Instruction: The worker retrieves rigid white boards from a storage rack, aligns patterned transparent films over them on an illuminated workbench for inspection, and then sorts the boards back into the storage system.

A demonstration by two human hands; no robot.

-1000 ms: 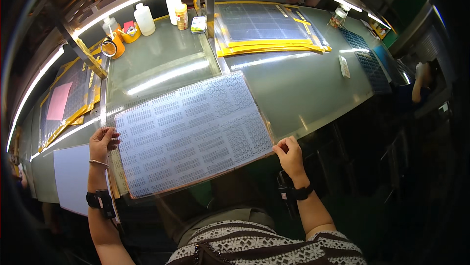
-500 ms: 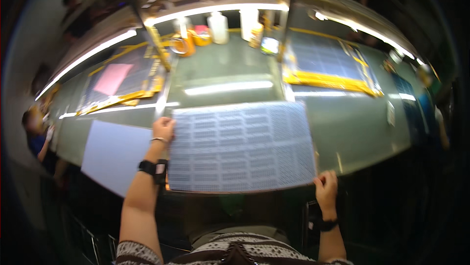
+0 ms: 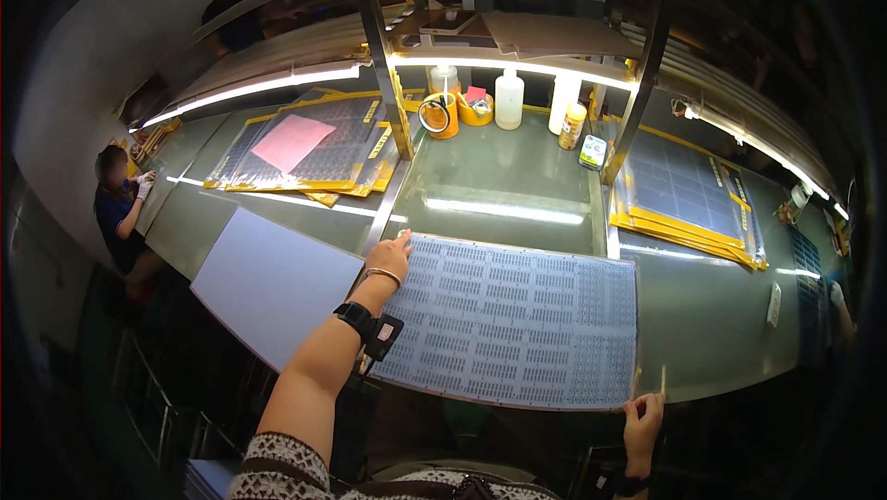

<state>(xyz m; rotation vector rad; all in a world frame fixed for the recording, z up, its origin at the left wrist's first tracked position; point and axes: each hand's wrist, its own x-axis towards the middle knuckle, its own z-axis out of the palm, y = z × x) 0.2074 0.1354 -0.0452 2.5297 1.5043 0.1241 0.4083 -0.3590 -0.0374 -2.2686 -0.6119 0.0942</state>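
Nearest the lower edge, the right hand (image 3: 641,415) grips the near right corner of a large pale flexible sheet printed with rows of small dark patterns (image 3: 517,320), its fingers curled over the sheet's edge. That sheet lies flat on the grey-green glossy surface (image 3: 504,181), its near edge at the surface's front rim. At the sheet's far left corner the left hand (image 3: 392,255) rests, fingers held together and extended onto the corner; whether it pinches or only presses I cannot tell. A black wrist strap with a small device (image 3: 370,326) and a thin bangle (image 3: 381,272) sit on that forearm.

Just left of the sheet lies a plain white rectangular board (image 3: 268,283), overhanging the front rim. Beyond the sheet to the left, a stack of dark panels on yellow sheets (image 3: 305,153) carries a pink paper (image 3: 293,141). Right of the sheet, a second stack of dark panels on yellow sheets (image 3: 688,200) lies well apart from it.

Farther back stand an orange cup (image 3: 442,116), a yellow bowl (image 3: 475,110), 2 white plastic bottles (image 3: 509,101) and a small yellow jar (image 3: 573,127). At the far left a seated person in white gloves (image 3: 120,204) works at the same surface.
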